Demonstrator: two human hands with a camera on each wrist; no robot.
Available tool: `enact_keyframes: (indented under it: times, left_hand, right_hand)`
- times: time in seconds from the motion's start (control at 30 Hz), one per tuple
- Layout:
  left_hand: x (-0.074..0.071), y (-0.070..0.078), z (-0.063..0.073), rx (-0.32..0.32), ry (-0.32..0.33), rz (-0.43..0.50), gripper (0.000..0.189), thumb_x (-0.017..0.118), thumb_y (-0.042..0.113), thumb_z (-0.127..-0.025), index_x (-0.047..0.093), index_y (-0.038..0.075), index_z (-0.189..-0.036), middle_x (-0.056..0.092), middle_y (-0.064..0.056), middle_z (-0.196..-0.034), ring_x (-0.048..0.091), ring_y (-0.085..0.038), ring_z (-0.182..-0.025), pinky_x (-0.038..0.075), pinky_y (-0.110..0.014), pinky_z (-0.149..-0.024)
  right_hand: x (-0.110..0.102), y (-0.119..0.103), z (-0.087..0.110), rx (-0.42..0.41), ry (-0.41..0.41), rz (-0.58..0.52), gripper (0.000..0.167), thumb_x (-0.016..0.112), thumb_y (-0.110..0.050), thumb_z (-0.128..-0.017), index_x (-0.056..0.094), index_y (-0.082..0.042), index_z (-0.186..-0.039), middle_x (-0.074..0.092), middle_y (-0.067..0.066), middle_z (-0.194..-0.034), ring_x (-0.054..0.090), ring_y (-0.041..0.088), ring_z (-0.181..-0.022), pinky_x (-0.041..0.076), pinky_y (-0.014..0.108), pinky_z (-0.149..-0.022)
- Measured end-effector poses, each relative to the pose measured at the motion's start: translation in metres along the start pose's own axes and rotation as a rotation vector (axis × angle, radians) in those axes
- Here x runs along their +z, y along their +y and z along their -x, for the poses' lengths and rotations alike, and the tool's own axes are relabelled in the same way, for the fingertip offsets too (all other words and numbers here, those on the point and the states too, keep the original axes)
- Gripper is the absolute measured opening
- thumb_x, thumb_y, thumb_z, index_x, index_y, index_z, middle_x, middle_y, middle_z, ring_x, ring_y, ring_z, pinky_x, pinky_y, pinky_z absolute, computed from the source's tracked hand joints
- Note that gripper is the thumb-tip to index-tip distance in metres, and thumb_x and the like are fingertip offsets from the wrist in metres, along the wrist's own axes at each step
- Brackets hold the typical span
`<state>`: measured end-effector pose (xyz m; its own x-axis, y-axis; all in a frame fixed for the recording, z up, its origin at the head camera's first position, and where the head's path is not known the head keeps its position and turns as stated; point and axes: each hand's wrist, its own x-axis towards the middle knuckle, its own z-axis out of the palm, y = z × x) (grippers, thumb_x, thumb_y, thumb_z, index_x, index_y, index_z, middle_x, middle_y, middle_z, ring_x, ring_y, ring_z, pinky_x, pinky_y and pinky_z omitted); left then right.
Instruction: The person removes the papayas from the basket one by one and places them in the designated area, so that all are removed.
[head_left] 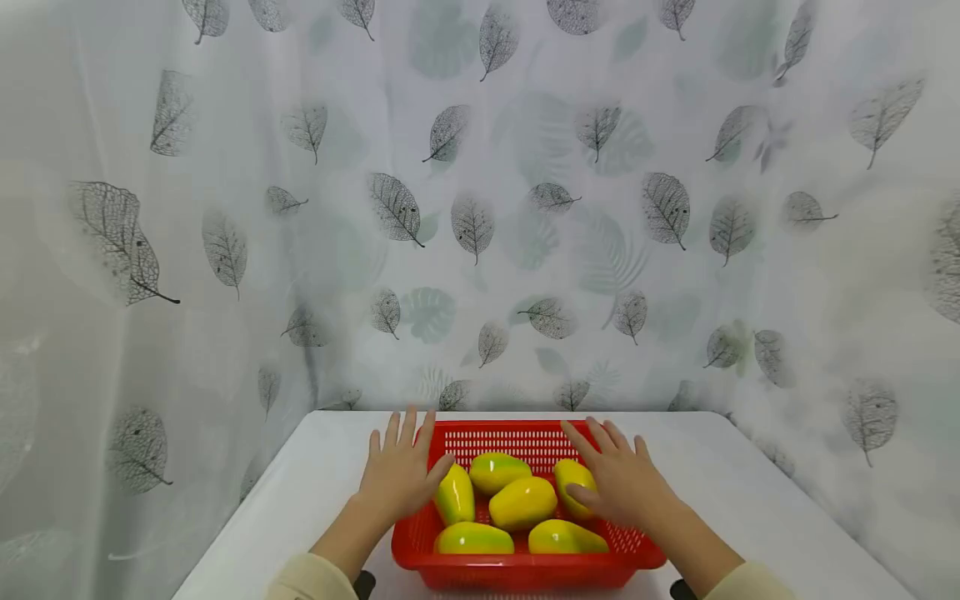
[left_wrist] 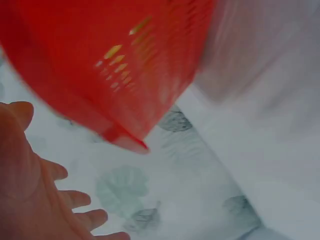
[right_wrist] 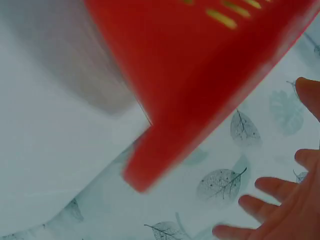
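A red plastic basket [head_left: 525, 572] with slotted walls stands on the white table, holding several glossy yellow-green mangoes [head_left: 522, 503]. Over its left side is my left hand [head_left: 399, 473], palm down with fingers spread. My right hand [head_left: 624, 482] hovers likewise at the right side, partly covering one mango [head_left: 572, 487]. Neither hand holds anything. In the left wrist view, the straight fingers of the left hand [left_wrist: 40, 195] lie apart from the basket rim [left_wrist: 85, 112]. The right wrist view shows a similar gap between the right hand [right_wrist: 292, 202] and the basket [right_wrist: 165, 145].
The white table [head_left: 750, 500] extends on both sides of the basket. Behind and around it hangs a pale curtain [head_left: 525, 250] printed with grey and green leaves. Cream sleeves [head_left: 311, 577] cover both forearms near the bottom edge of the head view.
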<state>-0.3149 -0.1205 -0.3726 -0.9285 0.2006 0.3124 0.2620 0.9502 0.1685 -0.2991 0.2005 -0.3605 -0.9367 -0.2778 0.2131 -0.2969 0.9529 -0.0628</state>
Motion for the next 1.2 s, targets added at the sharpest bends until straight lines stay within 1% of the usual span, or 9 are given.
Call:
enact_keyframes:
  times: [0.17,0.27,0.43,0.5,0.6,0.7,0.87,1.07,1.2]
  left_hand:
    - [0.02,-0.02,0.009,-0.094,-0.036,0.104,0.082,0.058,0.052,-0.096,0.033,0.007,-0.161,0.031,-0.027,-0.164,0.031,-0.053,-0.148,0.027,-0.079,-0.115]
    - [0.028,-0.024,0.014,-0.137,-0.089,0.157,0.086,0.061,0.052,-0.093,0.033,0.005,-0.16,0.033,-0.029,-0.162,0.035,-0.055,-0.144,0.032,-0.081,-0.109]
    - [0.034,-0.026,0.016,-0.198,-0.16,0.247,0.086,0.064,0.047,-0.091,0.036,0.002,-0.158,0.039,-0.032,-0.156,0.047,-0.057,-0.134,0.049,-0.077,-0.094]
    - [0.036,-0.026,0.016,-0.205,-0.188,0.317,0.085,0.062,0.044,-0.092,0.034,0.0,-0.158,0.048,-0.033,-0.147,0.06,-0.052,-0.118,0.058,-0.068,-0.085]
    - [0.038,-0.029,0.015,-0.194,-0.231,0.459,0.087,0.059,0.037,-0.094,0.022,-0.004,-0.161,0.065,-0.026,-0.117,0.072,-0.037,-0.085,0.065,-0.049,-0.067]
    - [0.04,-0.032,0.014,-0.178,-0.269,0.565,0.089,0.057,0.032,-0.096,0.01,-0.005,-0.163,0.067,-0.014,-0.089,0.07,-0.024,-0.061,0.063,-0.038,-0.057]
    - [0.043,-0.035,0.014,-0.173,-0.299,0.595,0.09,0.056,0.029,-0.097,0.004,-0.003,-0.163,0.066,-0.01,-0.081,0.069,-0.022,-0.059,0.062,-0.038,-0.057]
    - [0.041,-0.035,0.012,-0.176,-0.297,0.588,0.091,0.056,0.028,-0.095,0.003,-0.001,-0.164,0.066,-0.01,-0.082,0.069,-0.023,-0.06,0.062,-0.038,-0.058]
    - [0.042,-0.036,0.012,-0.182,-0.293,0.587,0.091,0.056,0.028,-0.095,0.004,0.0,-0.164,0.066,-0.009,-0.083,0.069,-0.023,-0.06,0.062,-0.037,-0.059]
  right_hand:
    - [0.014,0.0,0.005,-0.052,-0.063,-0.136,0.069,0.077,-0.044,-0.085,0.058,-0.019,-0.147,0.06,0.012,-0.145,0.054,0.038,-0.136,0.045,0.071,-0.107]
    - [0.018,-0.002,0.007,-0.068,-0.114,-0.226,0.053,0.078,-0.043,-0.085,0.07,-0.016,-0.131,0.07,0.007,-0.125,0.064,0.031,-0.119,0.054,0.064,-0.1]
    - [0.026,-0.006,0.008,-0.062,-0.222,-0.377,0.041,0.079,-0.039,-0.086,0.073,-0.013,-0.117,0.069,-0.003,-0.096,0.061,0.018,-0.087,0.06,0.051,-0.088]
    - [0.03,-0.006,0.009,-0.055,-0.257,-0.412,0.039,0.078,-0.038,-0.087,0.073,-0.013,-0.116,0.066,-0.006,-0.09,0.057,0.015,-0.082,0.058,0.044,-0.083]
    - [0.036,-0.007,0.011,-0.038,-0.299,-0.459,0.039,0.079,-0.037,-0.086,0.073,-0.014,-0.117,0.065,-0.007,-0.088,0.056,0.013,-0.081,0.056,0.042,-0.083]
    - [0.039,-0.008,0.011,-0.007,-0.332,-0.507,0.039,0.08,-0.036,-0.085,0.073,-0.016,-0.118,0.066,-0.006,-0.092,0.058,0.015,-0.083,0.058,0.047,-0.09]
    - [0.045,-0.011,0.008,0.045,-0.401,-0.548,0.038,0.081,-0.035,-0.085,0.073,-0.017,-0.117,0.067,-0.002,-0.098,0.058,0.02,-0.089,0.053,0.058,-0.097]
    - [0.043,-0.013,0.001,0.111,-0.506,-0.595,0.042,0.084,-0.019,-0.081,0.072,-0.018,-0.121,0.066,-0.001,-0.107,0.058,0.024,-0.1,0.05,0.062,-0.103]
    - [0.04,-0.013,-0.002,0.107,-0.517,-0.583,0.043,0.085,-0.018,-0.08,0.072,-0.018,-0.122,0.066,-0.001,-0.107,0.057,0.025,-0.101,0.047,0.065,-0.106]
